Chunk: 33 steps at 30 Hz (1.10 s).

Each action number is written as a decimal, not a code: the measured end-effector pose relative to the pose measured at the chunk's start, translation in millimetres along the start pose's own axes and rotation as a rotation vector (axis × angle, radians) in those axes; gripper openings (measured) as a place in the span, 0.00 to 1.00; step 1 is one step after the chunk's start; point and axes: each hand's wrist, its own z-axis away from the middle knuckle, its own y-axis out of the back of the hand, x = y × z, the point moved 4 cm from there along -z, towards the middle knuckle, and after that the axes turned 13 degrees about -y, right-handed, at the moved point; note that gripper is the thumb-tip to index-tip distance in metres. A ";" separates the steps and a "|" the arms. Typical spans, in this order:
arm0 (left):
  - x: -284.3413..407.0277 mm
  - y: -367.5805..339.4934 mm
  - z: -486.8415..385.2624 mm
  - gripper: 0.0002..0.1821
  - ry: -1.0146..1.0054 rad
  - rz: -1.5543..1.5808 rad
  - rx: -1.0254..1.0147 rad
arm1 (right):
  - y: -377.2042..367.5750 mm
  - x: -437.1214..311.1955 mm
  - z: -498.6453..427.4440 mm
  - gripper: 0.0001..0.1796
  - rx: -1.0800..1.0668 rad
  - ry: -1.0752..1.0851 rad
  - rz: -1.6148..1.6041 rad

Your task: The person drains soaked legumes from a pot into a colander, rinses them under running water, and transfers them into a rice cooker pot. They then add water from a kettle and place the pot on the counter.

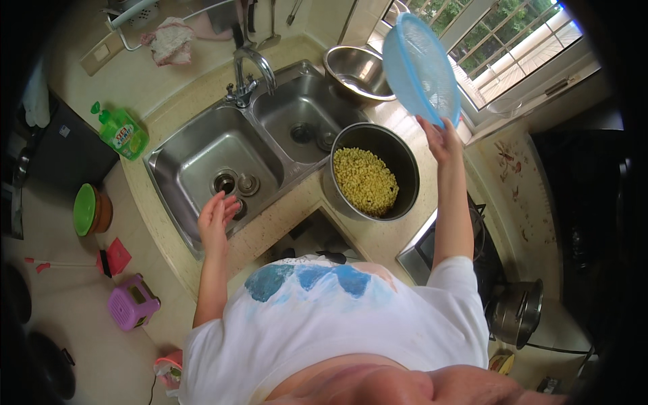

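My right hand (439, 137) grips the rim of a light-blue plastic mesh strainer basket (422, 68), held up on its side by the window. Below and left of it, a deep metal pot (402, 167) holds yellow kernels or split beans (365, 180) on the counter. My left hand (218, 215) is over the front edge of the left sink basin (197, 147), fingers loosely spread and holding nothing. A stainless steel bowl (357, 71) stands behind the pot, beside the right sink basin (298, 109).
A chrome faucet (245, 76) rises behind the sink. A green dish soap pouch (124, 132) sits at the counter's left. At right are a stove (430, 248) and a lidded pot (514, 314). A purple stool (133, 304) and a red dustpan (117, 256) are on the floor at left.
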 end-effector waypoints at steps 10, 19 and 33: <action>6.7 37.8 30.7 0.16 0.029 0.046 0.085 | -64.0 38.3 -120.4 0.23 0.246 0.166 0.331; 4.0 42.1 21.1 0.16 0.081 0.026 0.090 | -21.9 12.8 -52.3 0.34 0.091 0.158 0.838; -31.8 -22.2 -114.7 0.17 0.092 -0.149 -0.218 | 62.1 140.4 138.1 0.23 0.155 -0.721 0.273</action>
